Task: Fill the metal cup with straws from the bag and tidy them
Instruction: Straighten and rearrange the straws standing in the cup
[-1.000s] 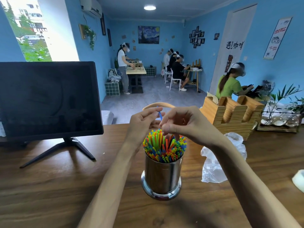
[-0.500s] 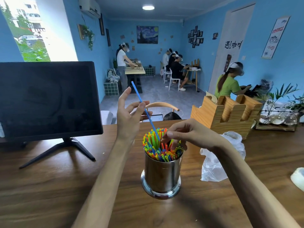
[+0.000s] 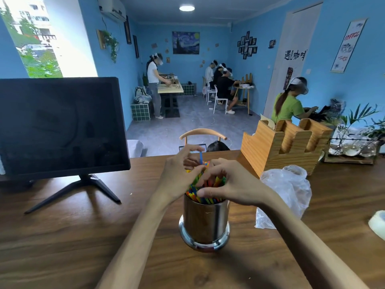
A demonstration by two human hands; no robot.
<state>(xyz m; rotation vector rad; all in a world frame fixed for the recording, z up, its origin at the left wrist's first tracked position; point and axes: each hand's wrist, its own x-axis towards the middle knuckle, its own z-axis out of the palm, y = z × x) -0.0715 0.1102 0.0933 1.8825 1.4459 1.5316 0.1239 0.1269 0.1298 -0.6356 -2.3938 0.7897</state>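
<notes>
A shiny metal cup (image 3: 205, 224) stands on the wooden table (image 3: 62, 236) right in front of me, packed with colourful straws (image 3: 205, 187). My left hand (image 3: 180, 177) sits at the cup's left rim and pinches a blue straw (image 3: 201, 157) whose top sticks up above the bundle. My right hand (image 3: 231, 184) lies over the right side of the bundle, fingers curled down among the straw tips and thumb at the near rim. The crumpled clear plastic bag (image 3: 285, 192) lies to the right of the cup.
A dark monitor on a stand (image 3: 60, 130) fills the table's left. A wooden holder (image 3: 283, 147) stands at the back right, with glass dishes and plants (image 3: 354, 142) beyond. A white object (image 3: 378, 223) sits at the right edge. People work at tables further back.
My left hand had lifted the blue straw high above the cup; it has now pushed it down into the bundle. My right hand has moved further onto the straw tips.
</notes>
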